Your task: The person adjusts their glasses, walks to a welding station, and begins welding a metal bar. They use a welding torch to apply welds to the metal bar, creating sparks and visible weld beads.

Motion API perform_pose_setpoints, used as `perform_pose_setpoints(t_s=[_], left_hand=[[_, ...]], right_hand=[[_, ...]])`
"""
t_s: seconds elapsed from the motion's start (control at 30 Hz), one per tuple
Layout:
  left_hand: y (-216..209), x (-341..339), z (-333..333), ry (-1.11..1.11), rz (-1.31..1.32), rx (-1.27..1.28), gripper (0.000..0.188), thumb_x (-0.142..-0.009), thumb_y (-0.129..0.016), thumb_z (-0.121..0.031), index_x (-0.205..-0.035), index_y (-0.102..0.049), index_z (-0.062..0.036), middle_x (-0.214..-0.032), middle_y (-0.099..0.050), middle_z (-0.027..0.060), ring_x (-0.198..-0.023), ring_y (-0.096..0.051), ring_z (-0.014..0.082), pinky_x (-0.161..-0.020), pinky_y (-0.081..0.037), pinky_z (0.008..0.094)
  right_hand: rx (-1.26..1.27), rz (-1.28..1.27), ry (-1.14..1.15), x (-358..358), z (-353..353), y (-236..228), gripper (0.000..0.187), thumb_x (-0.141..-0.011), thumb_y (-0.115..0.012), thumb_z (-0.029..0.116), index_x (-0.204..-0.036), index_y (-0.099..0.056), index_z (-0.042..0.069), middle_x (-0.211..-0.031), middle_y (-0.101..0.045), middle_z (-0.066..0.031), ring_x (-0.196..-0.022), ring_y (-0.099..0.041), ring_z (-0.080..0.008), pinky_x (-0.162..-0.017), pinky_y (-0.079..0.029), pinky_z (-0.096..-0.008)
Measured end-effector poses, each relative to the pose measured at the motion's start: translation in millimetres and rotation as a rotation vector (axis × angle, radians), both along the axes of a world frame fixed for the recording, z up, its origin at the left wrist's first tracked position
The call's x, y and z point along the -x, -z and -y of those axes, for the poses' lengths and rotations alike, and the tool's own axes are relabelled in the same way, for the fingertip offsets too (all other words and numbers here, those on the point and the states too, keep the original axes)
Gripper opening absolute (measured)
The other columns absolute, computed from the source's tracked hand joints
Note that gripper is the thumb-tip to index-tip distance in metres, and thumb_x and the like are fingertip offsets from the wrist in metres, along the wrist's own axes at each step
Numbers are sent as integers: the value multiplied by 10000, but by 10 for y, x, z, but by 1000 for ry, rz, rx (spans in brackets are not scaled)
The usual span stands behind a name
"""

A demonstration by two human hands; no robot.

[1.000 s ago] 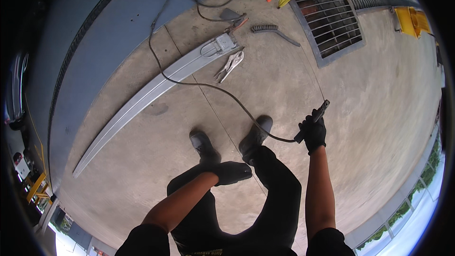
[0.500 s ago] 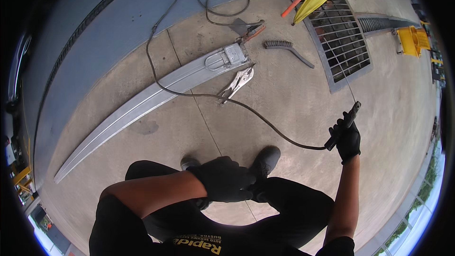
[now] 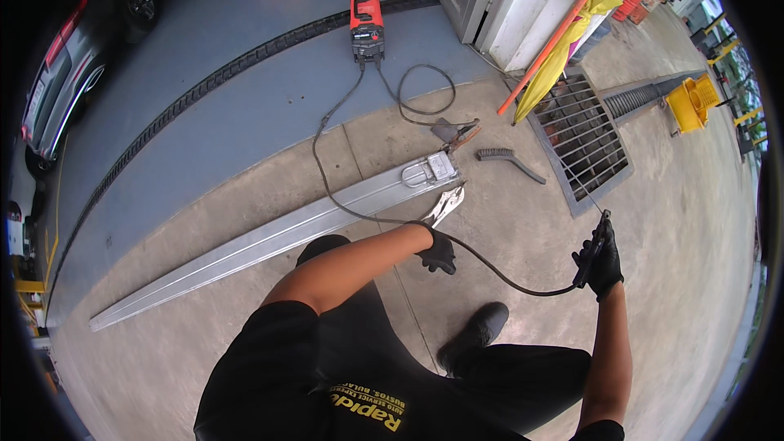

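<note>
**Holder in the right fist, rod pointing away**

The holder (image 3: 604,224) is in the right hand (image 3: 602,265), out to the right, well apart from the bar. The right fingers are wrapped around its handle, leaving its far end free beyond them. A thin rod (image 3: 588,194) runs from that end, far and to the left, so in this view it crosses the near part of the grate (image 3: 614,178). Gripping low on the handle presumably keeps the glove away from the rod, and the outstretched arm seems to keep its tip away from the body.

The cable (image 3: 498,271) leaves the handle's near end and curves left, slack enough, it seems, to let the arm move freely. The left hand (image 3: 438,253) hangs beside it, gloved, fingers bent downward; I cannot tell whether they close on anything or touch the cable.

Just beyond the left wrist lie the pliers (image 3: 446,206), beside the bar's near edge and partly hidden by the forearm. The long grey bar (image 3: 278,249) lies flat on the floor (image 3: 670,302), probably for steady support, with a looped fitting (image 3: 441,167) at its right end. The clamp (image 3: 465,137) sits at that end too, perhaps for electrical contact, though its bite is too small to make out. A brush (image 3: 510,161) lies to its right, and the red machine (image 3: 367,20) stands farther off, joined to both leads.
</note>
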State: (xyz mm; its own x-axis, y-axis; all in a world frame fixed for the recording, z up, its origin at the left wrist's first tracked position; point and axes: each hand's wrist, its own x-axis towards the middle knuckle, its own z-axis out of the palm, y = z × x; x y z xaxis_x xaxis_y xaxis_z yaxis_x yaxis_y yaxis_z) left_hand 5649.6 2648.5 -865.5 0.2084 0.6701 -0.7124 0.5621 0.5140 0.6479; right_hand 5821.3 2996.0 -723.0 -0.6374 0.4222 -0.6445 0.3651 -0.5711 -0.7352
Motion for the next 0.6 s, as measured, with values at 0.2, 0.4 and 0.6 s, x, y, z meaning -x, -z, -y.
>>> perform_pose_setpoints(t_s=[0.2, 0.4, 0.6], left_hand=[[-547, 248, 406, -86, -281, -348, 572, -1008, -462, -545, -1033, -721, -35, -977, -722, 169, -955, -674, 360, -877, -504, 461], [-746, -599, 612, -333, 99, -292, 547, -986, -521, -581, -1260, -617, -118, -1139, -698, 150, -1094, -651, 327, -940, -489, 444], [-214, -990, 507, 65, -171, -24, 507, -960, -534, -506, -1142, -702, -63, -1168, -693, 177, -1089, -657, 338, -944, -497, 472]], right_hand=[[-160, 89, 33, -99, -76, 104, 386, -879, -738, 469, -1051, -523, 199, -778, -453, 12, -685, -521, -190, -803, -501, -479], [-122, 257, -7, -169, -232, 46, 432, -875, -715, 486, -1156, -525, 220, -899, -500, -51, -871, -566, -319, -790, -494, -557], [-137, 200, -17, -119, -196, -91, 443, -906, -679, 483, -1234, -530, 224, -771, -476, -25, -729, -556, -234, -735, -514, -460]])
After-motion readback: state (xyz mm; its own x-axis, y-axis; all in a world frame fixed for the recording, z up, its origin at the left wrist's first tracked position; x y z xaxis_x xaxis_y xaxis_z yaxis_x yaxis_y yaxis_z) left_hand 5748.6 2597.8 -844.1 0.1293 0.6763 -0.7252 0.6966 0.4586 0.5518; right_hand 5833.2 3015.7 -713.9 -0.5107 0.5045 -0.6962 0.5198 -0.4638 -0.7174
